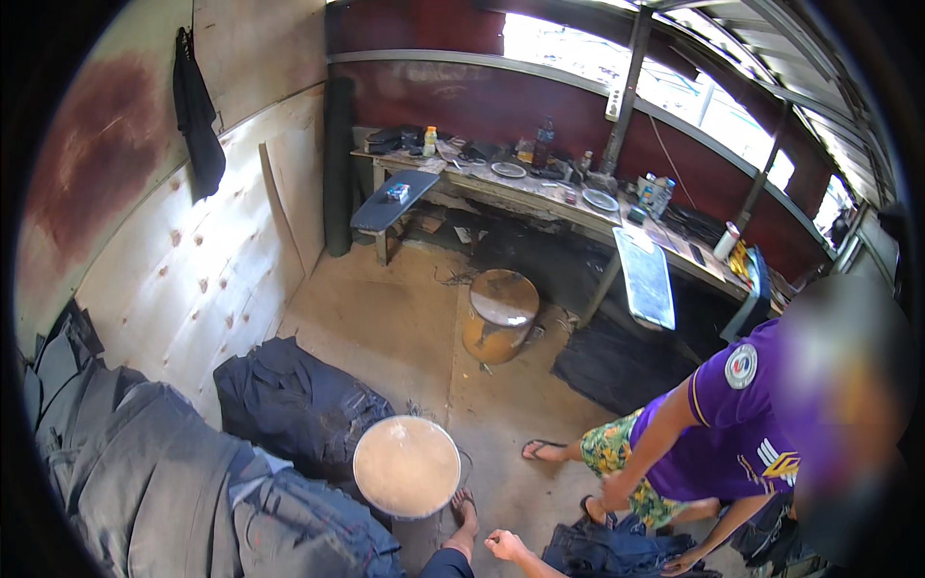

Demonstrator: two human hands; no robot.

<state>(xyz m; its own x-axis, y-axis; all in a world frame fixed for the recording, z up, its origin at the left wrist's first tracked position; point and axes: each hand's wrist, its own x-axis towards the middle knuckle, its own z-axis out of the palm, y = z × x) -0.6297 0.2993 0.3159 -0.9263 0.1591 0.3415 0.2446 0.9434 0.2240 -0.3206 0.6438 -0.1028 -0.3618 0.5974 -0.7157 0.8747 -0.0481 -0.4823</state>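
My right hand (506,545) comes in at the lower edge with its fingers curled. Whether anything lies inside them I cannot make out. Just left of it are my bare foot (465,511) and a dark trouser leg (447,564). A round bucket with a pale, dusty top (407,466) stands beyond the foot, a thin handle at its side. To the right of my hand lies a heap of dark blue clothes (602,549); a co-worker's hand (684,562) reaches down to it. My left hand is out of sight.
A co-worker in a purple shirt (713,414) bends over at the right. Piled dark fabric (164,472) fills the left. A rusty drum (499,318) stands mid-floor. A cluttered workbench (568,193) lines the far wall, with two boards (644,275) jutting out.
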